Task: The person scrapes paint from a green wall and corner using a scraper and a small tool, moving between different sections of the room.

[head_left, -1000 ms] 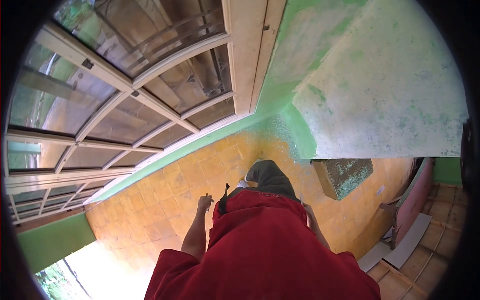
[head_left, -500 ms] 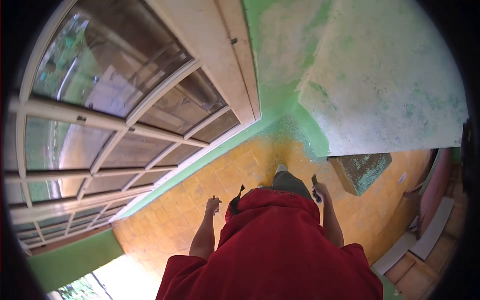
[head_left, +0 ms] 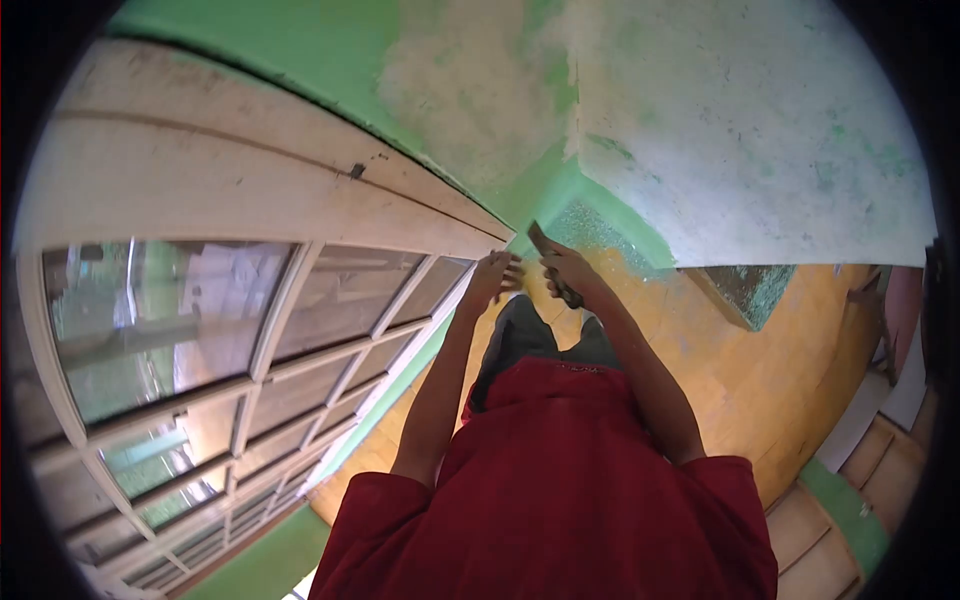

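My right hand [head_left: 568, 275] is closed around the handle of a scraper [head_left: 541, 240]. Its flat blade points up and left, toward the corner of the walls. Just left of it, my left hand [head_left: 496, 276] hangs near the window frame's lower end, fingers bent but apart; I can make out nothing in them. Both hands are in front of my legs, close together but not touching. Ahead stands the green wall [head_left: 520, 190] with bare, pale patches, meeting a whitish wall [head_left: 740, 150] whose green paint is mostly gone.
A white-framed window [head_left: 270, 320] with many panes runs along my left. Paint flakes [head_left: 600, 225] litter the yellow tiled floor [head_left: 720, 390] in the corner. A brown block [head_left: 750, 295] with flakes on top sits at the whitish wall's foot. Wooden panels [head_left: 815, 530] lie at lower right.
Both hands have come up and inward from my sides, ending close together before me. The scraper has moved left with my right hand. My view has turned and shifted closer to the corner.
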A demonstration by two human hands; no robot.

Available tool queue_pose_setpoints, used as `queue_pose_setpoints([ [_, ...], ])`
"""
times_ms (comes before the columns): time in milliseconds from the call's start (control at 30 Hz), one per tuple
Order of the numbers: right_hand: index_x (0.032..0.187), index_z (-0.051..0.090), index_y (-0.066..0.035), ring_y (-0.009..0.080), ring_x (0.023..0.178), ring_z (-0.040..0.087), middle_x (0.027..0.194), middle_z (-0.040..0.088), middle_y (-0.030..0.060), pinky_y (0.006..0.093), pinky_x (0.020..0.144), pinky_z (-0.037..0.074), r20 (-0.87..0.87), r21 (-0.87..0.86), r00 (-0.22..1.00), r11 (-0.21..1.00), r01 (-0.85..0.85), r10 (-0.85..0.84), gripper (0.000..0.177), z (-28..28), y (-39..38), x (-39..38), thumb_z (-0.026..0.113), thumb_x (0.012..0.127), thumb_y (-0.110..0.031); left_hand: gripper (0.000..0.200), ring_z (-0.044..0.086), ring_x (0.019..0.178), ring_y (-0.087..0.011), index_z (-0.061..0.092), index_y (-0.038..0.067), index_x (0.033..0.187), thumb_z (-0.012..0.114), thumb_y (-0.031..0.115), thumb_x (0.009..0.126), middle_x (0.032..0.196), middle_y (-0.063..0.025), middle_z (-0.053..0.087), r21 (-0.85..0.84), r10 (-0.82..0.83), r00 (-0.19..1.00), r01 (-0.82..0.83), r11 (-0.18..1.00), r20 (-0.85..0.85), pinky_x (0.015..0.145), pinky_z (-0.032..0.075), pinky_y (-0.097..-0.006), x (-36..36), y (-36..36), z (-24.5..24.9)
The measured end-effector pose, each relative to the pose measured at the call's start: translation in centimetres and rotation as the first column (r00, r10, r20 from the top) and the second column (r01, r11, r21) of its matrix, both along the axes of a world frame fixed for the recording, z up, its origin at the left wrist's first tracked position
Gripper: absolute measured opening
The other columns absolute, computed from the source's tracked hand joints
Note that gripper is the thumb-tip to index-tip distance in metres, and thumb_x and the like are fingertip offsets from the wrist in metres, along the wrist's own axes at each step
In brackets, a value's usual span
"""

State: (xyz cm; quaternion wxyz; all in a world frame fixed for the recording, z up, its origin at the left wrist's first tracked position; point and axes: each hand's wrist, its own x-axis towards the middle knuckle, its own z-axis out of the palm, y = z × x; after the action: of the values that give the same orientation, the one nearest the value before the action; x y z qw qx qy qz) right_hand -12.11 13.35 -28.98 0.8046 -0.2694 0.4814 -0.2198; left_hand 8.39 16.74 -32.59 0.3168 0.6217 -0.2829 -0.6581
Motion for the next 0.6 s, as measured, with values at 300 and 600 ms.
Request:
queue_pose_setpoints([
  [300,0.149,0.040,-0.018,0.0065,0.047,0.048,0.069,0.051,-0.0012,0.0218,0.037,0.039,0.158,0.069,0.975,0.987,0.147,-0.156,0.052,2.9,-4.0,9.4,0.052,0.098,-0.018,0.044,0.062,0.105,-0.0270,0.054,0.006,0.122,0.037,0.044,0.106,0.138,-0.0193,0.055,0.245,0.256,0.797,-0.140,0.959,-0.547,0.088,0.055,-0.0404,1.4,-7.9,4.4],
  [600,0.142,0.045,-0.013,0.0081,0.045,0.050,0.067,0.052,0.0005,0.0244,0.037,0.041,0.123,0.107,0.985,0.988,0.107,-0.120,0.052,2.0,-5.6,9.9,0.052,0.090,-0.012,0.042,0.053,0.051,-0.0150,0.058,0.015,0.111,0.038,0.051,0.104,0.087,-0.0073,0.062,0.297,0.139,0.734,0.090,0.951,-0.665,0.037,0.046,-0.0320,4.5,-8.8,0.1],
])
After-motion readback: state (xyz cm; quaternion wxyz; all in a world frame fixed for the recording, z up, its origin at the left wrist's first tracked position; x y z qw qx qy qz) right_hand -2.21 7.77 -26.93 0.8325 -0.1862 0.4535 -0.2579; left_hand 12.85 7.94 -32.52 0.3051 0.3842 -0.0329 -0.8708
